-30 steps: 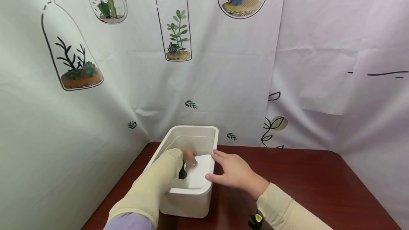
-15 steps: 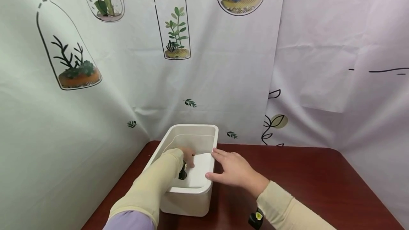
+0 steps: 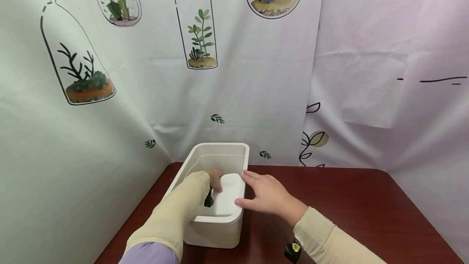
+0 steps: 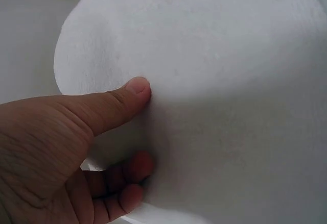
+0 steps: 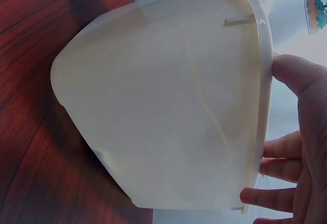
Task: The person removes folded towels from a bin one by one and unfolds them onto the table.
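A white plastic bin point(image 3: 215, 231) stands lengthwise on the table. Inside it is a soft white cloth point(image 3: 231, 186) with a rounded edge; its fine nap shows in the left wrist view. My left hand point(image 3: 216, 179) reaches down into the bin and pinches the cloth, the thumb point(image 4: 137, 86) on top and two curled fingertips point(image 4: 139, 167) below; the other fingers are hidden. With fairly straight, spread fingers, my right hand point(image 3: 269, 196) rests on the bin's right rim. The right wrist view shows the bin's outer side wall point(image 5: 153, 106) beside that hand.
The dark red table point(image 3: 337, 211) extends right of the bin. A white backdrop point(image 3: 256, 93) printed with plants in glass jars hangs behind and at the left, close to the bin's far end. Each wrist carries a small black camera point(image 3: 293, 251).
Within the bin, the cloth's far edge has risen slightly and looks rounder. My left thumb has shifted a little left and down from its first place. The right hand stays on the rim.
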`<state>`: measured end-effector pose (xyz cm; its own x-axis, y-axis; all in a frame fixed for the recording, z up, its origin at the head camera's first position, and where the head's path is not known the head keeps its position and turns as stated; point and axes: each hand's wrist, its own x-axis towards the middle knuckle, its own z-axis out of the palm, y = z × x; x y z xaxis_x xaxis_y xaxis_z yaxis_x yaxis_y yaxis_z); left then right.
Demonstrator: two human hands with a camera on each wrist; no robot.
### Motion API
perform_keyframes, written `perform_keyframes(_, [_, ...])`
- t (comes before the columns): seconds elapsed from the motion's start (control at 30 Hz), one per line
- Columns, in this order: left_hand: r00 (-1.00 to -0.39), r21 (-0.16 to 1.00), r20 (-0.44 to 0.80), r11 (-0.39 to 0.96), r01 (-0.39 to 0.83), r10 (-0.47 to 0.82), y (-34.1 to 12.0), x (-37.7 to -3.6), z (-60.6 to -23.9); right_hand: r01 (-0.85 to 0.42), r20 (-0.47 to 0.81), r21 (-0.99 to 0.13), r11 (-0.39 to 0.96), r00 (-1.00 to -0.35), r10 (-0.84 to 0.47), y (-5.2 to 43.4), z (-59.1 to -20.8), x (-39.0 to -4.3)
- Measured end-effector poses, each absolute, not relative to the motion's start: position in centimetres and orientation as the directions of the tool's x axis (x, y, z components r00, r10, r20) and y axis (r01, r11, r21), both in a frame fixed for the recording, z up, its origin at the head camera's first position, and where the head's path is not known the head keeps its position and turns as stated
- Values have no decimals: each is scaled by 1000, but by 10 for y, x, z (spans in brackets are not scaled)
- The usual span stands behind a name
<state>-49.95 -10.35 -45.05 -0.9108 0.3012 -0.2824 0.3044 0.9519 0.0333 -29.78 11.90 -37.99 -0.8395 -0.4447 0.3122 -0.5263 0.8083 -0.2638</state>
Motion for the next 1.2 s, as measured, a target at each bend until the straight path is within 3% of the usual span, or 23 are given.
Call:
perform_keyframes(0.13, [-906, 81, -277, 948, 309, 319, -107, -503, -449, -529, 313, -261, 807, -838, -447, 119, -380, -299])
perform_keyframes(0.3, [-894, 76, -261, 931, 357, 364, -107, -479, -426, -521, 298, -272, 809, -845, -444, 118, -381, -299])
perform_keyframes(0.43, [-899, 56, -294, 945, 322, 323, -107, -480, -419, -514, 286, -276, 812, -851, -442, 118, -382, -300])
perform_keyframes(0.53, [-892, 5, -322, 943, 334, 317, -113, -507, -436, -508, 281, -280, 814, -855, -437, 118, -382, -301])
perform_keyframes(0.63, [-874, -41, -344, 924, 380, 344, -128, -559, -479, -501, 272, -287, 816, -860, -433, 118, -383, -302])
perform_keyframes(0.77, [-857, -19, -376, 921, 388, 353, -147, -623, -531, -492, 262, -294, 820, -866, -426, 118, -382, -301])
perform_keyframes(0.87, [-863, -41, -361, 919, 392, 353, -150, -635, -539, -491, 265, -295, 819, -866, -424, 118, -381, -301])
perform_keyframes(1.0, [-862, -95, -347, 900, 426, 371, -150, -627, -531, -492, 267, -291, 821, -865, -424, 118, -382, -302])
perform_keyframes(1.1, [-862, -68, -361, 911, 406, 357, -150, -626, -528, -493, 268, -286, 822, -864, -426, 118, -381, -303])
perform_keyframes(1.2, [-872, -54, -347, 921, 387, 346, -154, -646, -543, -496, 270, -284, 821, -862, -428, 118, -381, -304])
